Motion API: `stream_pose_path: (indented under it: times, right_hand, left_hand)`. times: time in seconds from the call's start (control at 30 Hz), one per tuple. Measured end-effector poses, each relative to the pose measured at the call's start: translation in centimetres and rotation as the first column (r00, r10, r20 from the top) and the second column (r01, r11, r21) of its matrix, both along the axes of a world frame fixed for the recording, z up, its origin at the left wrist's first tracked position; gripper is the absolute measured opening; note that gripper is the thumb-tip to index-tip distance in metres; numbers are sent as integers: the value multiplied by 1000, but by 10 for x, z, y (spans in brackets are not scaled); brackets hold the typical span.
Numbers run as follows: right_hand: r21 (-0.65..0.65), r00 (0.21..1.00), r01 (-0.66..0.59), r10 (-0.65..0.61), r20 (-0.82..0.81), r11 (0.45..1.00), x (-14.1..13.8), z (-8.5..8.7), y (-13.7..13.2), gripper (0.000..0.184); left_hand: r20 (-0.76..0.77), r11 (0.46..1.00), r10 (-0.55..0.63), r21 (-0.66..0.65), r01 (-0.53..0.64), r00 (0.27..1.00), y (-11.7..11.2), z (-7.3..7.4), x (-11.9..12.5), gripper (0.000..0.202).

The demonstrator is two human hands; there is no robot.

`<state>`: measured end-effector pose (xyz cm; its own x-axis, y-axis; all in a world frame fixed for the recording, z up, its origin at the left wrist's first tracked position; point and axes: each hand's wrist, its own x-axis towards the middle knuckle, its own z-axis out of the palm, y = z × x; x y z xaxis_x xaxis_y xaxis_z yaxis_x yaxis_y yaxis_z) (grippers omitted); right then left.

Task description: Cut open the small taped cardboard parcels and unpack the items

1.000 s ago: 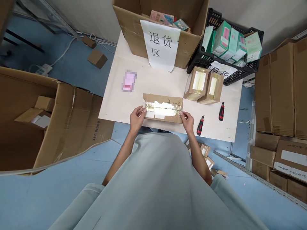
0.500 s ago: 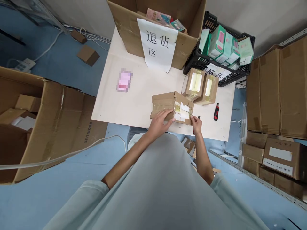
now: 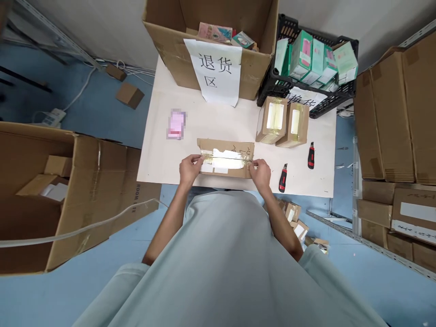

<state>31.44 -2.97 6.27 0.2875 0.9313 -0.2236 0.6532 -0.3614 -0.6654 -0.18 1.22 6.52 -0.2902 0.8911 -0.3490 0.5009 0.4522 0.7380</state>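
A small cardboard box lies near the table's front edge, its long side facing me. Tape and a torn white label cover its top, and a dark straight line runs lengthwise through them. My left hand grips the left end, fingers bent on the taped edge. At the opposite end, my right hand holds the box between thumb and fingers. A red and black utility knife rests just right of my right hand. Another utility knife lies farther right.
Two taped boxes stand behind, at the right. A large carton bearing a paper sign and a black crate of green boxes line the back. Left of the table is an open carton; stacked cartons fill the right.
The small box has been turned lengthwise across me, its labelled side up. My left hand moved left to one end. My right hand shifted left, leaving a utility knife in plain view.
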Motion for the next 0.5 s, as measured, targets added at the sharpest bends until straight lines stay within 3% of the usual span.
stream_pose_path:
  times: [0.1,0.2,0.3,0.4,0.5]
  right_hand:
    - [42,978,-153,145,150,987,-40,30,2,27]
    - [17,925,-301,288,246,953,-75,62,7,28]
    - [-30,902,-351,346,258,936,-97,83,16,30]
    - [-78,910,-325,334,244,943,-94,85,26,30]
    - [-120,931,-267,288,224,956,-62,68,33,24]
  left_hand:
    - [-32,998,59,7,-59,998,3,-9,-24,23]
    - [-69,993,112,-23,-114,991,4,-9,-45,27]
    - [-45,989,128,-69,-131,991,7,-8,-61,30]
    - [-19,989,119,-92,-120,993,10,-8,-65,33]
    - [-8,997,45,-60,-45,999,12,-7,-51,32]
